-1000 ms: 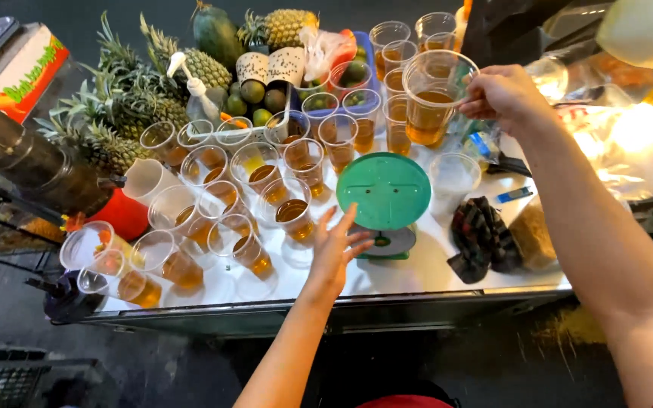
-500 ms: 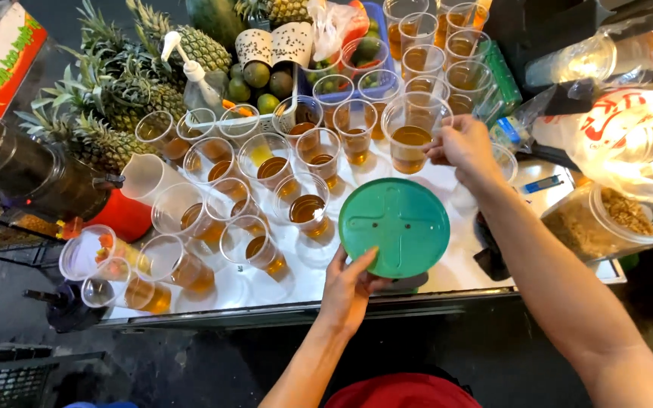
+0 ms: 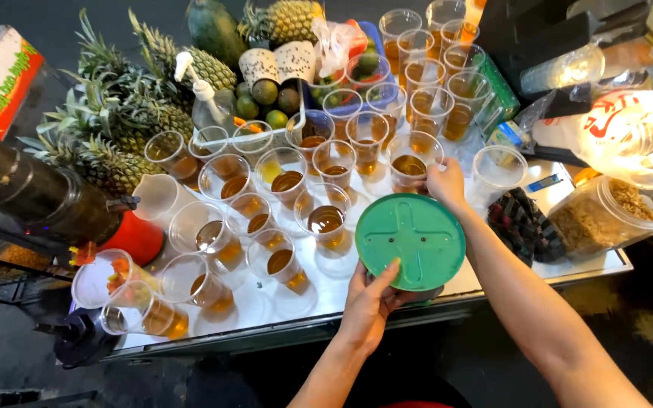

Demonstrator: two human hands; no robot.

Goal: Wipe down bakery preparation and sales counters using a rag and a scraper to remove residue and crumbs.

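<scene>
My left hand (image 3: 369,298) grips the near edge of a round green lid (image 3: 411,240) and holds it flat over the front of the white counter (image 3: 341,283). My right hand (image 3: 446,183) is wrapped around a clear plastic cup of amber drink (image 3: 411,164) that stands on the counter just behind the lid. Several more clear cups with amber liquid (image 3: 326,219) stand in rows to the left and behind.
Pineapples (image 3: 126,113) and limes (image 3: 266,94) fill the back left. A dark juicer with a red base (image 3: 54,208) stands at the left. An empty cup (image 3: 497,168), a dark folded thing (image 3: 519,223) and a jar of brown flakes (image 3: 606,215) sit at the right.
My right hand has brought the cup down from the air onto the counter behind the lid. My left hand has taken hold of the green lid's edge and lifted it closer.
</scene>
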